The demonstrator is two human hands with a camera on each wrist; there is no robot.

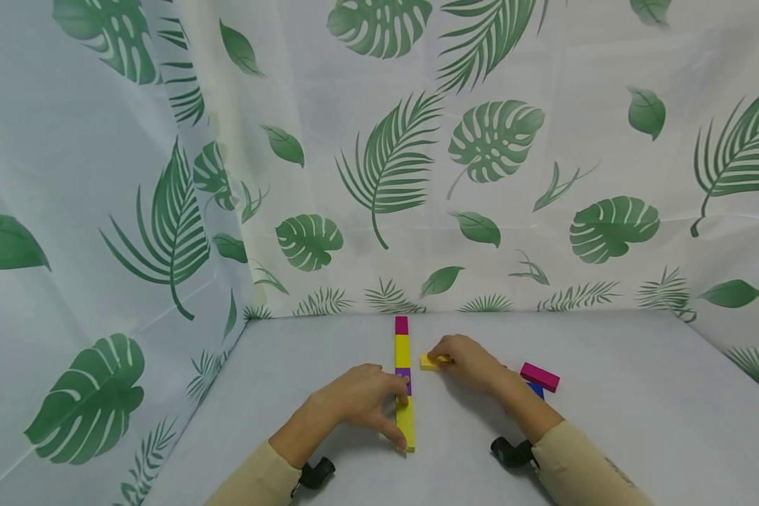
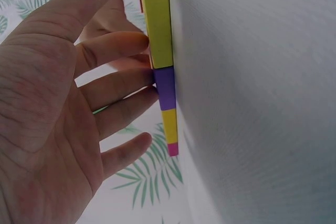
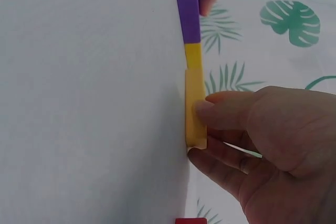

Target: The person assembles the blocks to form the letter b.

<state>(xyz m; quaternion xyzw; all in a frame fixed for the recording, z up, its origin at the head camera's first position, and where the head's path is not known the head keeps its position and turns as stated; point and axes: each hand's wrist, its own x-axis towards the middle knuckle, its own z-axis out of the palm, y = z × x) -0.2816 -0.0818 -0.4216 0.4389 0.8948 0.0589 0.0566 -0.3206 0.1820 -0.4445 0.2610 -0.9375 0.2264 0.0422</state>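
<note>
A straight row of small blocks lies on the white table, running away from me: a yellow block (image 1: 405, 422) nearest, then a purple block (image 1: 408, 383), another yellow block (image 1: 403, 351) and a magenta block (image 1: 401, 325) at the far end. My left hand (image 1: 368, 395) rests along the near half, fingers spread. Its thumb is by the row's near end, and its fingertips touch the yellow and purple blocks. To the right of the row, my right hand (image 1: 469, 362) pinches a pale orange block (image 3: 195, 121) between thumb and fingers, low at the table.
Beyond my right forearm lie a loose magenta block (image 1: 540, 377) and a blue block (image 1: 535, 391), partly covered. A red block (image 3: 190, 221) shows at the bottom of the right wrist view. A leaf-patterned curtain (image 1: 405, 267) rises behind the table's far edge.
</note>
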